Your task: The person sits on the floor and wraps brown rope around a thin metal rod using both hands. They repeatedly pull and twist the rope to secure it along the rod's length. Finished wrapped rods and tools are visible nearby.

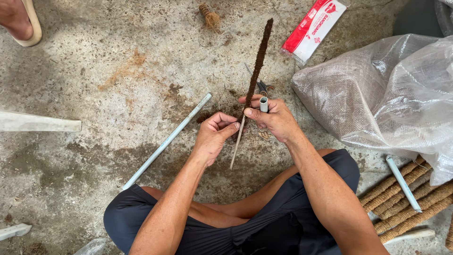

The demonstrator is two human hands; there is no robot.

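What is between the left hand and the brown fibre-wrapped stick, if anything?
Nothing visible. The left hand already touches the brown fibre-wrapped stick near its bare lower end, and the right hand grips it just above, together with a short grey tube. The long grey pipe lies apart on the floor.

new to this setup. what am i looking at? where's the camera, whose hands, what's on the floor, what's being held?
There is one picture, taken by a camera worn on a person's head, looking down at their own lap and hands. No machine here: the person sits cross-legged on a rough concrete floor.

The right hand holds a short pale tube and a long stick whose upper part is wrapped in dark brown fibre. The left hand has its grip at the stick's bare lower part.

On the floor: a long pale pipe, scissors behind the stick, a red and white packet, a translucent woven sack, and a stack of fibre-wrapped sticks at right. Someone else's sandalled foot shows top left.
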